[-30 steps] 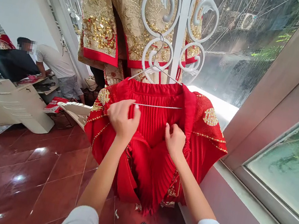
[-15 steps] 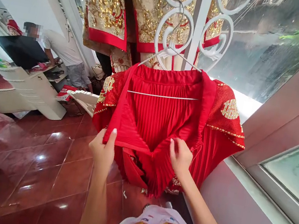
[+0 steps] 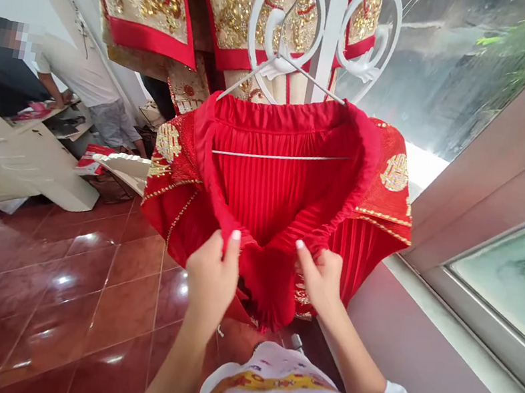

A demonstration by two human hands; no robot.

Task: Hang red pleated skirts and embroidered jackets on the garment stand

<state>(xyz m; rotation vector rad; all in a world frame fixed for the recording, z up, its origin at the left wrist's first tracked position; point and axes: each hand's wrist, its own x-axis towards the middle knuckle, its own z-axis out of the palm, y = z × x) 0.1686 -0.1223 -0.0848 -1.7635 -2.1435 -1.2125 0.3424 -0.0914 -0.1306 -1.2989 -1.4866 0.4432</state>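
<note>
A red pleated skirt [image 3: 268,191] with gold embroidered patches and beaded edging hangs by its waistband on a wire hanger [image 3: 309,76]. The hanger's hook loops over a white scrolled metal frame [image 3: 323,24]. My left hand [image 3: 214,273] is closed on the front left part of the waistband, thumb on top. My right hand [image 3: 322,278] grips the waistband on the other side, thumb pointing up and left. Between my hands the front edge dips in a V, and the pleated cloth bunches below it.
Gold-sequined garments with red hems [image 3: 148,37] hang behind the frame. A window [image 3: 515,288] and a sill wall [image 3: 400,336] stand on the right. At the left a person in a white shirt [image 3: 69,64] leans over a white desk [image 3: 9,159]. Reddish tiles [image 3: 125,281] cover the floor.
My left hand has moved right, closer to my right hand, drawing the waistband inward into a curve. The view has shifted, so the hanger and skirt sit further left and higher.
</note>
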